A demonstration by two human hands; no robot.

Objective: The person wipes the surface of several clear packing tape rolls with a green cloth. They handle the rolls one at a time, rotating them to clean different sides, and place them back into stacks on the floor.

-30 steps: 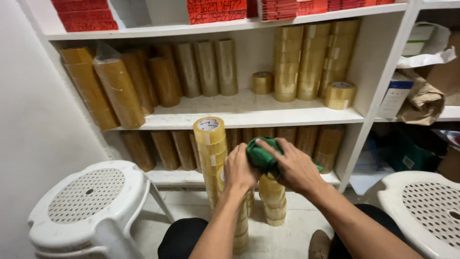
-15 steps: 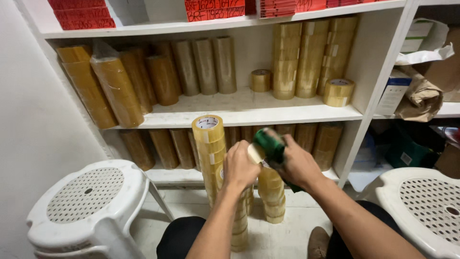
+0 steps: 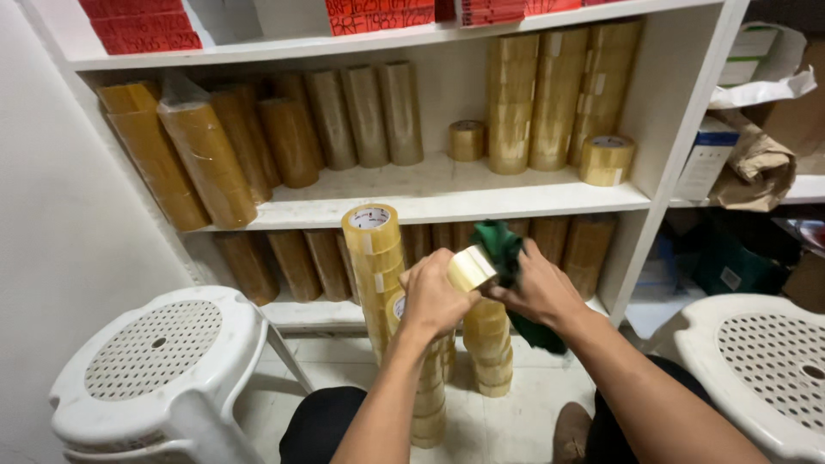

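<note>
Two white plastic stools (image 3: 159,361) flank a white shelf unit (image 3: 447,196) stocked with tan packing-tape rolls. Three floor stacks stand before it, the tallest (image 3: 372,258) on the left. Left hand (image 3: 434,292) is clamped around one tape roll (image 3: 471,268); right hand (image 3: 541,288) pinches a green cloth (image 3: 498,245) against it, above the stacks.

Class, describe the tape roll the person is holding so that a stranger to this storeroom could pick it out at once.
Start at the white shelving unit, then drop to the tall tape stacks on the floor before it. Above them the left hand grips one tape roll: the only roll held tilted in the air, against a green cloth.
</note>
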